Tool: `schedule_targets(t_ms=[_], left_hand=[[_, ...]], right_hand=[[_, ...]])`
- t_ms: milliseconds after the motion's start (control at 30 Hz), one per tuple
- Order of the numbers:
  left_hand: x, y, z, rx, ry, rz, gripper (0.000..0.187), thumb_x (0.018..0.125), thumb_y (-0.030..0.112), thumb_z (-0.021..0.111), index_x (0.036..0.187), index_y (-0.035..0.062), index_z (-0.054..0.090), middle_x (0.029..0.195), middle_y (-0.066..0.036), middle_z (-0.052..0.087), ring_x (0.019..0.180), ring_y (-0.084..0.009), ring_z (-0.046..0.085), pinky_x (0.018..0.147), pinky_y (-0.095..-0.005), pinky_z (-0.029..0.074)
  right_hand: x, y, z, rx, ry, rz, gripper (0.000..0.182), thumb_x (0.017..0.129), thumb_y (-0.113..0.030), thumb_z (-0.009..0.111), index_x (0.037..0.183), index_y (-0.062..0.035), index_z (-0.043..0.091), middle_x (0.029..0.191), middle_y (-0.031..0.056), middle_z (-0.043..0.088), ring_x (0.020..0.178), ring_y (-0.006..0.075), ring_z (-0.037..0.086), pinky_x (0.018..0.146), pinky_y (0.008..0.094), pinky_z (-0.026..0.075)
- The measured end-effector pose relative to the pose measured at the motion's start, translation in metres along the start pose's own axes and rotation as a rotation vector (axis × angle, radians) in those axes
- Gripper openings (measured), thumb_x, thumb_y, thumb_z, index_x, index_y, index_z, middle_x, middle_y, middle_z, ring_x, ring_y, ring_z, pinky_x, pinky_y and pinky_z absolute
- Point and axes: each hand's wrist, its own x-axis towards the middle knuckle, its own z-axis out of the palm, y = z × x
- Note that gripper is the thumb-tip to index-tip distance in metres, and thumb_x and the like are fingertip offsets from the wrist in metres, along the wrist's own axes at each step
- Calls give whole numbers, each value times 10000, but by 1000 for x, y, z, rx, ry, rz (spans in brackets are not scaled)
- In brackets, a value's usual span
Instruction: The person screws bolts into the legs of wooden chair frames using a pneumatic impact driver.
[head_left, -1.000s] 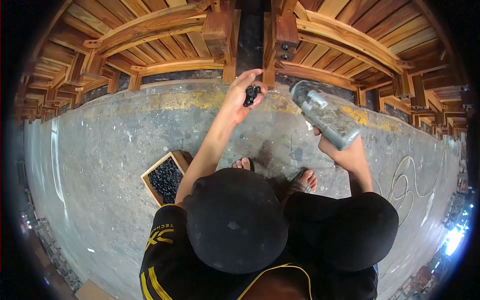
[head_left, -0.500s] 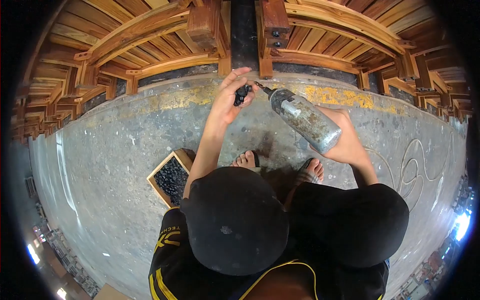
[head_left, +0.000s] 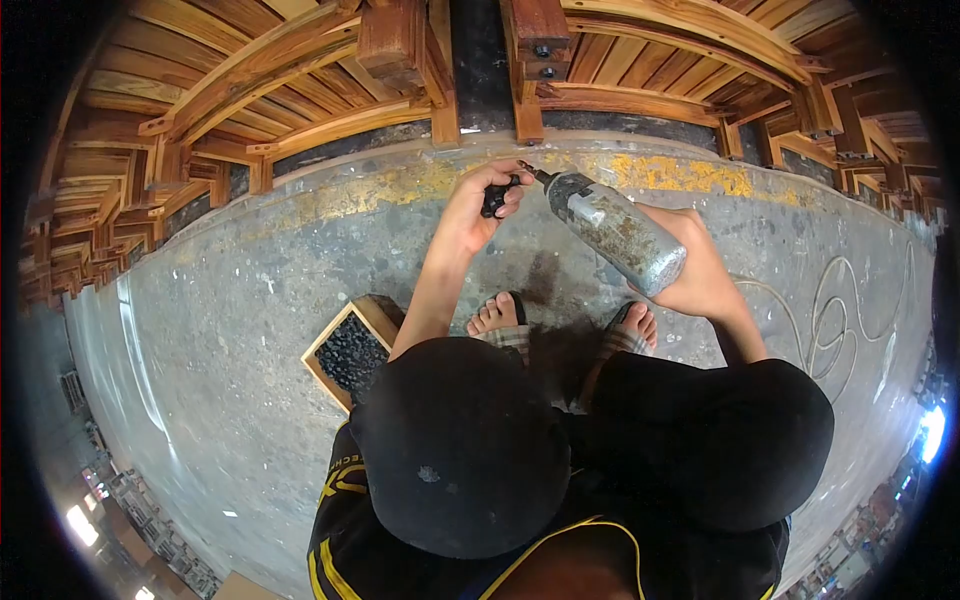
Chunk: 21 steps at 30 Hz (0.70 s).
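My left hand (head_left: 480, 205) is closed around several small black pieces (head_left: 498, 197), its thumb and finger at the tip of a power driver. The metal-grey, worn driver (head_left: 615, 230) lies in my right hand (head_left: 690, 265), which is wrapped round its grip on the far side. The driver's bit (head_left: 535, 171) points up and left toward my left fingertips. Whether a small part sits on the bit is too small to tell. Beside my left forearm, a wooden box (head_left: 327, 378) on the floor holds many black pieces (head_left: 352, 352).
Slatted wooden furniture (head_left: 300, 130) stands along the far side, left and right, with a dark gap between. One wooden post (head_left: 540, 40) shows two dark bolt heads. A pale hose (head_left: 815, 330) coils on the grey floor (head_left: 230, 300) at the right. My feet are below the driver.
The fingers of my left hand have drawn closer together at the driver's tip. The driver has shifted slightly right, and the view has moved a little.
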Motion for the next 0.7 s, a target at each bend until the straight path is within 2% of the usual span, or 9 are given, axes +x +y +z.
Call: schedule_targets(t_ms=[167,333,567,700], left_hand=[[0,-3,-1,34,35,29,351,815,11,422,1128,-105,530,906,-168,595,608,-127,472,460,-217,354],[-4,0,7,120,22,63,301,900,60,449,1160,-55,549,891,-171,607,556,-120,468,445,-221,344],[-5,-4,13,156,13,44,241,950,146,477,1094,-26,566,832,-147,621,546,-111,475,439,-218,335],[-5,-8,17,175,58,18,273,975,196,427,1071,-19,565,787,-132,618,529,-106,465,426,-223,329]], right_hand=[[-4,12,6,-20,14,11,758,471,-122,631,1210,23,541,1110,233,582,1035,380,507,955,381,374],[-4,12,5,-25,9,22,759,474,-118,636,1215,15,540,1110,221,582,1028,377,505,957,384,377],[-4,16,9,1,14,38,757,476,-110,643,1220,-12,541,1091,216,586,1008,376,505,956,384,378],[-5,14,8,7,-8,45,753,482,-114,642,1221,-8,539,1105,218,582,1018,378,503,953,382,381]])
